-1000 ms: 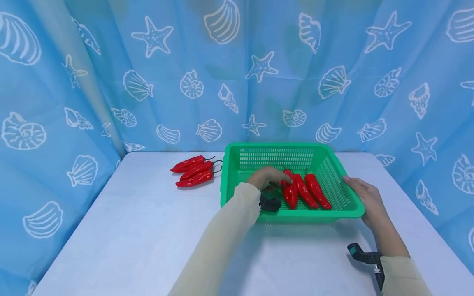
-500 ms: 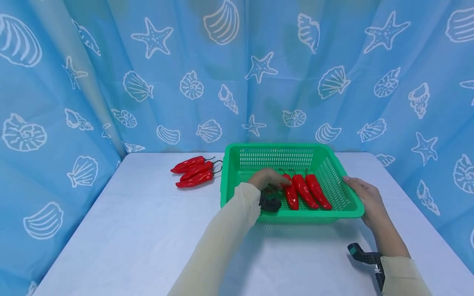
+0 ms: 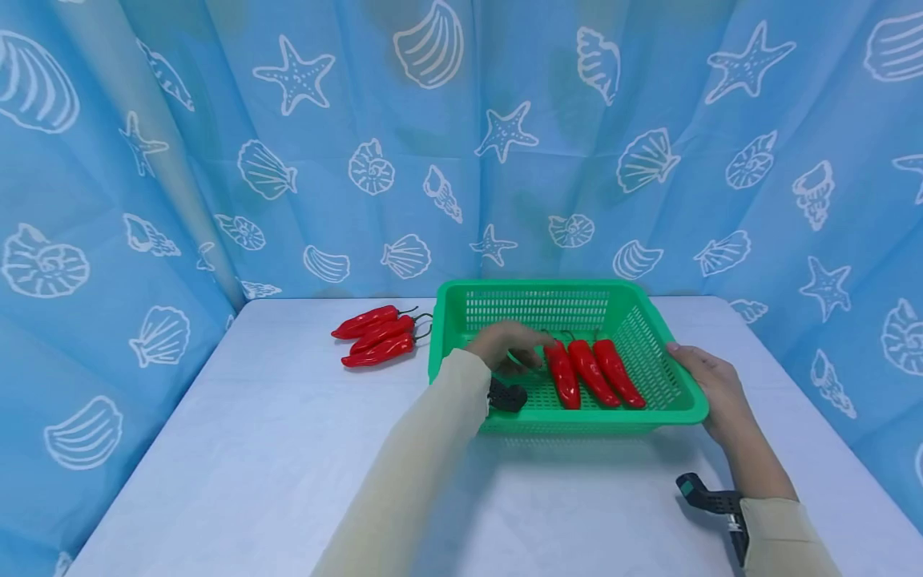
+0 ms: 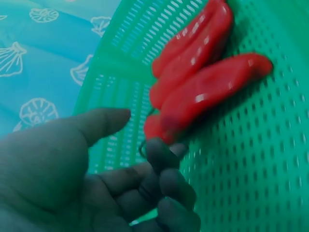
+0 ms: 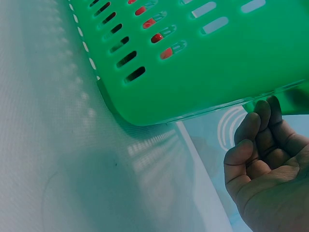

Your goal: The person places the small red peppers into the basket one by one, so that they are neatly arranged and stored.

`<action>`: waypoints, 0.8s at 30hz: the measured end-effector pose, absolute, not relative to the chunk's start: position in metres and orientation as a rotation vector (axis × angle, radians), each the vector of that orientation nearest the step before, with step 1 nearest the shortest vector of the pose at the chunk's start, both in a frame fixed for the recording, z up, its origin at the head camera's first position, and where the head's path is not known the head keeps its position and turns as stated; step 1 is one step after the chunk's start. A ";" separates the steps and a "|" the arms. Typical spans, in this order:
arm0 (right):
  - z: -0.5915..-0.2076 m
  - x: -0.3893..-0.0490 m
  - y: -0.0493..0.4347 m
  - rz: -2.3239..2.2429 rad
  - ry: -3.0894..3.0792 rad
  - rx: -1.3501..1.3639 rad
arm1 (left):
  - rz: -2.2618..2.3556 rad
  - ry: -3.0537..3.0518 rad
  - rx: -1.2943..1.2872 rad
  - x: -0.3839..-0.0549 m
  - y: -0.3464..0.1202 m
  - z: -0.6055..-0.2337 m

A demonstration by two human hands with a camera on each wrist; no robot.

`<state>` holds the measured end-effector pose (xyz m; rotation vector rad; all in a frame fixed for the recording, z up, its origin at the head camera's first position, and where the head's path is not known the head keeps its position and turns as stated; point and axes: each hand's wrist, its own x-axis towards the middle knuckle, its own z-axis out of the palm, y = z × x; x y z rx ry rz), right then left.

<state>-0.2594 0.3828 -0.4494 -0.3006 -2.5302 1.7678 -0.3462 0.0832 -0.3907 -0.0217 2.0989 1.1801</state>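
Observation:
A green plastic basket (image 3: 534,417) stands on the white table with several red chili peppers in view around it. Inside lie three: a left one (image 3: 563,377), a middle one (image 3: 591,370) and a right one (image 3: 618,373), side by side. My left hand (image 3: 508,346) is inside the basket, just left of the left pepper. In the left wrist view, its thumb stands apart from its loosely bent fingers (image 4: 176,186), and no pepper is in its grasp. My right hand (image 3: 714,389) holds the basket's right rim, its fingers (image 5: 248,126) bent at the rim's outer side.
Three more red chili peppers (image 3: 382,335) lie close together on the table, left of the basket, stems toward it. A blue shell-print curtain (image 3: 505,200) hangs behind the table (image 3: 252,449). Wrist cameras (image 3: 710,497) are strapped to both arms.
My left hand has let go of the left pepper and drawn a little to the left. That pepper now lies straighter beside the middle one. The right hand stays put.

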 end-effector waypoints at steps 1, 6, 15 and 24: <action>-0.449 -0.259 0.383 1.761 -2.535 -0.291 | 1.196 2.097 -0.016 -0.347 0.081 -0.390; -0.449 -0.260 0.384 1.758 -2.550 -0.290 | 1.229 2.021 0.055 -0.353 0.070 -0.387; -0.453 -0.260 0.383 1.805 -2.535 -0.327 | 1.257 1.921 0.128 -0.356 0.055 -0.383; -0.450 -0.259 0.382 1.846 -2.502 -0.308 | 1.354 1.836 0.176 -0.358 0.042 -0.375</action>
